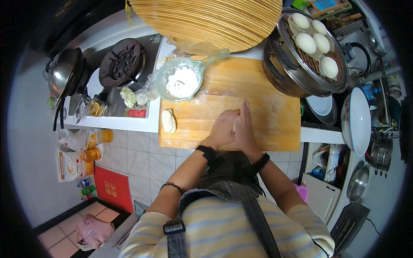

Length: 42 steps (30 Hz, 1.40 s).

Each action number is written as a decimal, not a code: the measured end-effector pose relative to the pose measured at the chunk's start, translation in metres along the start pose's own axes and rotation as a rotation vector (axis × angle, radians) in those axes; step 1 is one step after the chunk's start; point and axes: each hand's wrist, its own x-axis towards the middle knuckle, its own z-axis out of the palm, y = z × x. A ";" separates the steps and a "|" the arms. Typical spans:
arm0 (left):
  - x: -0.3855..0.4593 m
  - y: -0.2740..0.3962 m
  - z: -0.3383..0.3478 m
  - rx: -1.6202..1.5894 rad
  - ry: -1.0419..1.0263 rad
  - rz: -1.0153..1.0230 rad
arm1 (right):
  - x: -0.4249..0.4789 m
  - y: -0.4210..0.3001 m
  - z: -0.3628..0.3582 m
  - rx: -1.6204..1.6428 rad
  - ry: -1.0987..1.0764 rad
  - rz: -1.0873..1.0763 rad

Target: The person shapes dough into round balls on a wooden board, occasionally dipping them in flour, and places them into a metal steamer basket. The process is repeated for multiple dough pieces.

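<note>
My left hand (222, 127) and my right hand (246, 129) meet over the front part of a floured wooden board (277, 113). The right palm stands nearly upright against the left hand. A small pale patch shows between them, but whether it is dough cannot be made out. A piece of white dough (168, 121) lies near the board's left edge. Behind it, a translucent ladle-like scoop (158, 80) holds white flour (183, 83), its handle pointing to the back right. Several round white dough pieces (305, 43) sit on the steamer rack (306, 59) at the right.
A large round woven tray (206, 19) rises behind the board. The steamer pot (284, 77) stands at the board's back right corner. To the left are a gas burner (122, 63), a lidded wok (66, 72) and a plastic bag (146, 92). An enamel basin (358, 119) leans at the right.
</note>
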 end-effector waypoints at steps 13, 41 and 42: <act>-0.006 -0.013 -0.023 0.220 0.422 0.127 | 0.019 0.024 -0.034 0.203 0.132 -0.063; -0.093 -0.024 -0.014 -0.579 0.511 -0.369 | 0.098 -0.043 -0.004 0.394 -0.218 0.079; -0.098 -0.018 -0.018 -0.542 0.559 -0.420 | 0.124 -0.060 -0.003 0.366 -0.293 -0.040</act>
